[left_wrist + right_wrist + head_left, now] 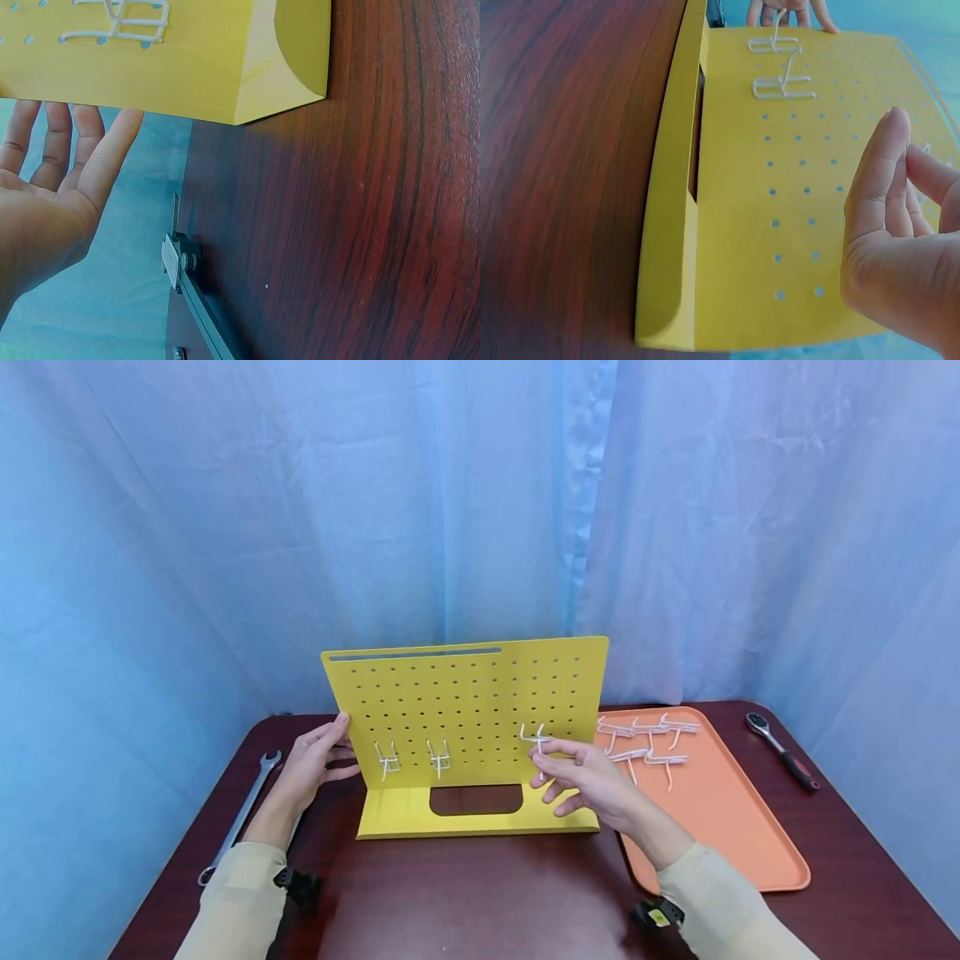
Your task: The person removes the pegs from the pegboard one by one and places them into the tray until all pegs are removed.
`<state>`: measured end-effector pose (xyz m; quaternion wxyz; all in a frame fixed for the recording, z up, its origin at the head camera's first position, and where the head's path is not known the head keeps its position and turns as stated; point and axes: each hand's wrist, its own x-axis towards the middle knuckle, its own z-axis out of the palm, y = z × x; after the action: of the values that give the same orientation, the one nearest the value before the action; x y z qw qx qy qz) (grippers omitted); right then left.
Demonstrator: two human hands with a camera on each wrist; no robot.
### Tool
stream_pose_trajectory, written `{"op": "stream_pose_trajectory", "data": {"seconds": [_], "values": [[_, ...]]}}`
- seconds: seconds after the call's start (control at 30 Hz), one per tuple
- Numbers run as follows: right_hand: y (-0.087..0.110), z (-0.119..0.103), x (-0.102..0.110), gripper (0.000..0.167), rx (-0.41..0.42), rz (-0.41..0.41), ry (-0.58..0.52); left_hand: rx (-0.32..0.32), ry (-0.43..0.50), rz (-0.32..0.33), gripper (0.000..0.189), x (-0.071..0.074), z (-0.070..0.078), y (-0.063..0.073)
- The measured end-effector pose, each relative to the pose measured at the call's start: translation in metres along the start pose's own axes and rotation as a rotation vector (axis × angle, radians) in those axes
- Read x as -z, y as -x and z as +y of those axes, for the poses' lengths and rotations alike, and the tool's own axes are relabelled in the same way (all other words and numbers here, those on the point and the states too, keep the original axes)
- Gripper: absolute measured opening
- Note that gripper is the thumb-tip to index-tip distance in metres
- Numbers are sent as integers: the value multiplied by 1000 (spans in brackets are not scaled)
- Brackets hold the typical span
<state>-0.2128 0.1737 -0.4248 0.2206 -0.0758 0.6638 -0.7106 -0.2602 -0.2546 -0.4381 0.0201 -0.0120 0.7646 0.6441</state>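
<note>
A yellow pegboard stand (480,693) stands upright on the table, with two white wire hooks (387,762) (438,760) mounted low on its left part. My left hand (307,764) holds the board's left edge, thumb at the front edge and fingers reaching behind. In the left wrist view the fingers (56,142) meet that edge. My right hand (585,777) pinches another white wire hook (539,740) between thumb and index finger, prongs toward the board's lower right holes. In the right wrist view the right hand (900,217) mostly covers this hook.
An orange tray (720,827) on the right bears several white wire hooks (667,760). Beyond it lies a ratchet wrench (783,753). A combination wrench (243,810) is at the left, and a caliper (199,300) lies near my left forearm. Blue curtains (450,510) hang behind the table.
</note>
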Motion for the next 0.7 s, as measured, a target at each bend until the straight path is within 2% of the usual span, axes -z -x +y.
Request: {"op": "stream_pose_trajectory", "data": {"seconds": [0.4,0.6,0.7], "values": [[26,-2,43,50,37,48,87,17,4,24,67,5,5,4],[44,-6,72,39,9,128,146,20,4,25,66,4,5,7],[57,-5,90,39,0,162,154,8,3,10,66,0,6,5]]}}
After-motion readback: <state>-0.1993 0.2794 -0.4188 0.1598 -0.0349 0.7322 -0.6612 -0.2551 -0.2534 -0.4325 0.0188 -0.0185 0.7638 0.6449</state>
